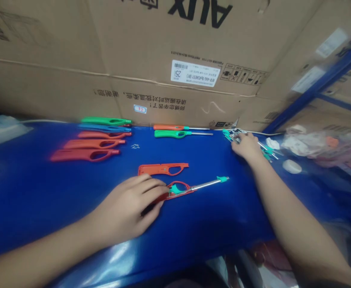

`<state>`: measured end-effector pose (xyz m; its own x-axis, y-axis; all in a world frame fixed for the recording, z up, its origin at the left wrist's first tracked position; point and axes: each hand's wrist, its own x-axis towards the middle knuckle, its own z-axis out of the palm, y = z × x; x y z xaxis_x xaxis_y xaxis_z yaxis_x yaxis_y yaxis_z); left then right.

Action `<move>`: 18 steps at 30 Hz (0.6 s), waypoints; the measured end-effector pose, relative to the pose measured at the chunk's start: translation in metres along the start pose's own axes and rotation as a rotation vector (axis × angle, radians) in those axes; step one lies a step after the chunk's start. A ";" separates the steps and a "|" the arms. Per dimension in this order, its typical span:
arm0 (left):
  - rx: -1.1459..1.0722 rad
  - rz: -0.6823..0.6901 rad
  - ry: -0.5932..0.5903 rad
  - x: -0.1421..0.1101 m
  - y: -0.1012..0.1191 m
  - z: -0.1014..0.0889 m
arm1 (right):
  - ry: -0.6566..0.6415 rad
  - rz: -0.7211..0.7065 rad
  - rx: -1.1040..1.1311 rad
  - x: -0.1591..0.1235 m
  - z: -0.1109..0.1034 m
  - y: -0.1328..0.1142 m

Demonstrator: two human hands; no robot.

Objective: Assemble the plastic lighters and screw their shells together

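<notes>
My left hand lies near the front of the blue table, fingers closed over the handle end of a red lighter whose metal tube and teal tip point right. Just behind it lies a loose red handle shell. My right hand reaches to the far right, fingers curled on a small heap of teal-tipped metal tube parts; what it grips is hidden.
Several red, blue and green handle shells lie in a row at the back left. An orange lighter and a green lighter lie at the back middle. Cardboard boxes wall the back. Plastic bags and a blue rack post sit at right.
</notes>
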<state>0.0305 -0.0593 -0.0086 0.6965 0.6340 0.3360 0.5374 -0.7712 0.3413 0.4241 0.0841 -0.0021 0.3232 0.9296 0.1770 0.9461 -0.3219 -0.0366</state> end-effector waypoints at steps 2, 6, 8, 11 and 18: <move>-0.006 -0.034 -0.016 0.000 0.002 -0.002 | -0.007 -0.006 0.002 0.001 0.002 0.000; -0.022 -0.050 -0.022 0.001 0.002 -0.003 | -0.012 -0.030 0.004 0.001 0.005 0.000; -0.031 -0.037 -0.023 0.002 0.002 -0.002 | -0.014 -0.026 0.006 0.002 0.006 0.000; -0.040 -0.014 -0.030 0.002 0.000 -0.001 | -0.026 -0.006 0.011 0.004 0.007 0.001; -0.054 0.005 -0.036 0.002 -0.002 0.001 | -0.051 0.056 0.028 0.011 0.011 0.004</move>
<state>0.0313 -0.0569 -0.0099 0.7162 0.6272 0.3061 0.5083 -0.7693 0.3871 0.4319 0.0953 -0.0115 0.3757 0.9185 0.1237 0.9265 -0.3692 -0.0725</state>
